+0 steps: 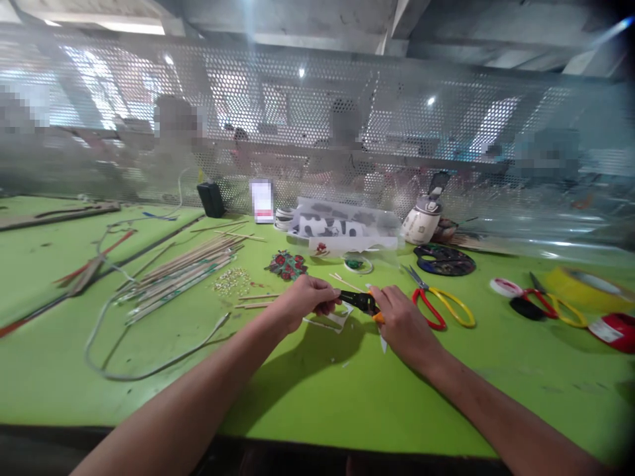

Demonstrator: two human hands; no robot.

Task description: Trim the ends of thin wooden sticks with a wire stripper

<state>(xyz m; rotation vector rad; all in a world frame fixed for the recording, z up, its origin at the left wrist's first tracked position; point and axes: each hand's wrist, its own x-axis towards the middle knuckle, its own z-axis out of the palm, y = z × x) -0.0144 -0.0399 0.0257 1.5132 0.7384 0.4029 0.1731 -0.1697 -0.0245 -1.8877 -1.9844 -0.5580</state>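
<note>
Behind everything stands a wide, hazy perforated panel (297, 99), and before it spreads a bright green table (297, 410). Near the panel lie translucent plastic sheets (347, 221) with dark and white patterns. To the left side, a loose bundle of thin wooden sticks (191, 264) rests on the table. Far to the right there is a thick roll of yellow tape (570, 287). My right hand (407, 324) is closed around a black plier tool with orange handles (358, 301), which is above the table and points to my left hand (310, 297). The fingers of my left hand are pressed together at the tool's tip; if they pinch some small piece, I cannot tell. Just beside my right hand lie open scissors with one red and one yellow handle (425, 287). Beyond my left hand is a red and green ornament (286, 264), and left of it are scattered tiny, pale beads (233, 281).
</note>
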